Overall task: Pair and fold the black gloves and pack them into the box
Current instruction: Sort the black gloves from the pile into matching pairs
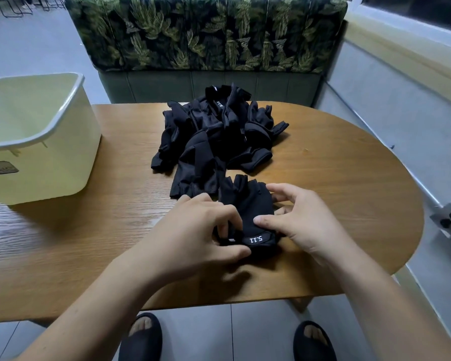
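One wide-angle camera, worn on the head, faces forward and steeply down across the table (336, 183) from its near edge. The left hand (193, 230), right hand (307, 225) and the glove (253, 204) they hold lie close below it, at frame centre. The field runs from the feet (141, 325) at the bottom to the bench back (206, 32) at the top.

It looks like a home dining nook: oval wooden table (336, 183), leaf-print bench (206, 35), slippers (141, 337) on tiled floor (227, 334)

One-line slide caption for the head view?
Left hand and right hand hold a black glove before the glove pile; cream box stands left.
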`<state>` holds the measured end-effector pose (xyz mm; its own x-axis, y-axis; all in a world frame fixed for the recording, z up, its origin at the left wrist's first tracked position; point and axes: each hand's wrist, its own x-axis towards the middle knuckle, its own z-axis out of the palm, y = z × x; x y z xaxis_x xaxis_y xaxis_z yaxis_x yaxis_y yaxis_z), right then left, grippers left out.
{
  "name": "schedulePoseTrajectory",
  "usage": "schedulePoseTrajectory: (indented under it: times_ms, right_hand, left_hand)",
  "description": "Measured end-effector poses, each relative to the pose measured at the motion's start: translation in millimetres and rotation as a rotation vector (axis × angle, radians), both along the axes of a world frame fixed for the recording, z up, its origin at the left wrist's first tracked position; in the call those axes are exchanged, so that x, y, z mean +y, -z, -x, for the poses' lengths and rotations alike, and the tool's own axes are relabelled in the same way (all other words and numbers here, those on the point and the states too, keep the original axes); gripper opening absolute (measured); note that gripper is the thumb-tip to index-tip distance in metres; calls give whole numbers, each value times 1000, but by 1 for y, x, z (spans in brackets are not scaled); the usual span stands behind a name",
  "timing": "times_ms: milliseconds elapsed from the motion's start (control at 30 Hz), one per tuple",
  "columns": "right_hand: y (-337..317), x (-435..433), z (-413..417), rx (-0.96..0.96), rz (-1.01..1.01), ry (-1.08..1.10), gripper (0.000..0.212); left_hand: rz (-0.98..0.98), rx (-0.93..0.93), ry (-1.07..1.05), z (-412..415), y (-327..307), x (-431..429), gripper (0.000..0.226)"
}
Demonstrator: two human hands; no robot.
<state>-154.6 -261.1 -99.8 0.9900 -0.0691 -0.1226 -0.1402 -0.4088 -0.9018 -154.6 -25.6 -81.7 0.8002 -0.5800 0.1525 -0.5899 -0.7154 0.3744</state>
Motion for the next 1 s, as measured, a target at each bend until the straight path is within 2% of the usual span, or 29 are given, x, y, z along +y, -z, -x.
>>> schedulePoseTrajectory:
  times_ms: [67, 167, 233, 300, 367, 467, 567, 667, 800, 867, 1000]
  right_hand:
    - [-3, 3, 1, -23, 103, -13, 82]
    - [-9, 7, 5, -72, 363, -33, 87]
    - [-10, 9, 11, -135, 512, -57, 93]
    - [-11, 9, 15, -267, 600, -114, 88]
    - [-10, 9, 17, -358, 612, -206, 73]
    - [-9, 10, 18, -270, 597, -296, 54]
    - [-10, 7, 20, -86, 701, -383, 66]
    - [-10, 5, 20, -20, 780, -435, 74]
    - [-11, 6, 21, -30, 812, -431, 77]
    - [-14, 6, 23, -44, 807, -386, 78]
    - [-23, 12, 30, -225, 811, -397, 65]
  left_hand:
    - [72, 48, -60, -2, 2, -1, 33]
    - [33, -40, -112, -9, 10, -8, 22]
    - [-36, -111, -117, -13, 16, -8, 34]
    - [-94, -146, -110, -17, 19, -7, 41]
    - [-143, -125, -107, -19, 19, -6, 45]
    - [-191, -44, -112, -23, 21, -4, 57]
    - [-212, 14, -108, -24, 25, -4, 67]
    - [-215, 58, -116, -23, 26, -8, 75]
    - [-193, 66, -114, -23, 26, -10, 79]
    - [-153, 41, -105, -22, 24, -8, 73]
    - [0, -30, -137, -26, 15, 1, 55]
